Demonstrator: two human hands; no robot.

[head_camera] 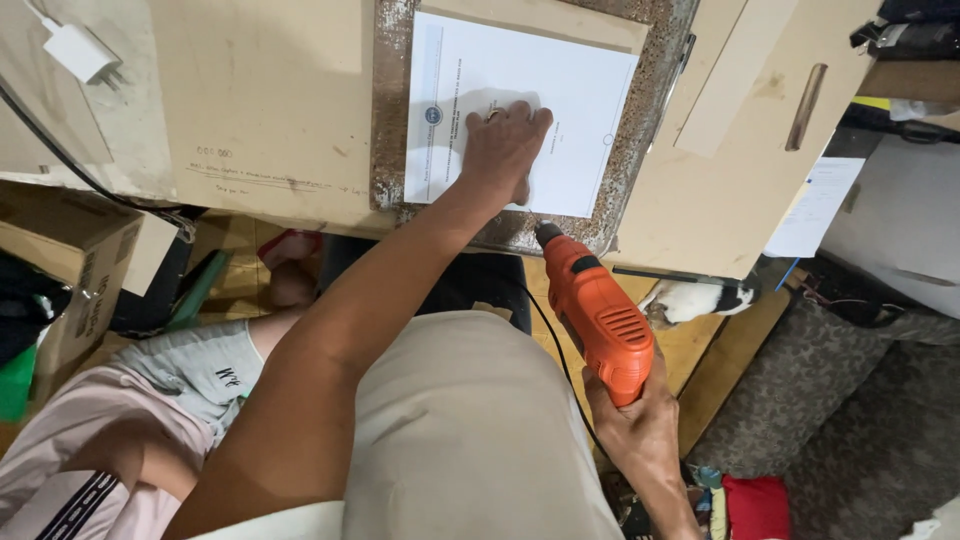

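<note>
My left hand (503, 148) lies flat, fingers spread, on a white printed sheet of paper (590, 100) that rests on a rusty metal plate (640, 150). An orange corded electric drill (598, 310) is gripped in my right hand (640, 430), near my lap. Its chuck (548, 235) points up toward the near edge of the plate, just below the paper. Whether the bit touches the plate is not clear.
Brown cardboard and board panels (260, 100) flank the plate on both sides. A white charger plug (80, 52) lies top left. A cardboard box (70, 270) stands at the left. A small white and black animal (695, 298) lies on the floor at the right, and a grey patterned cushion (850, 400) is beyond it.
</note>
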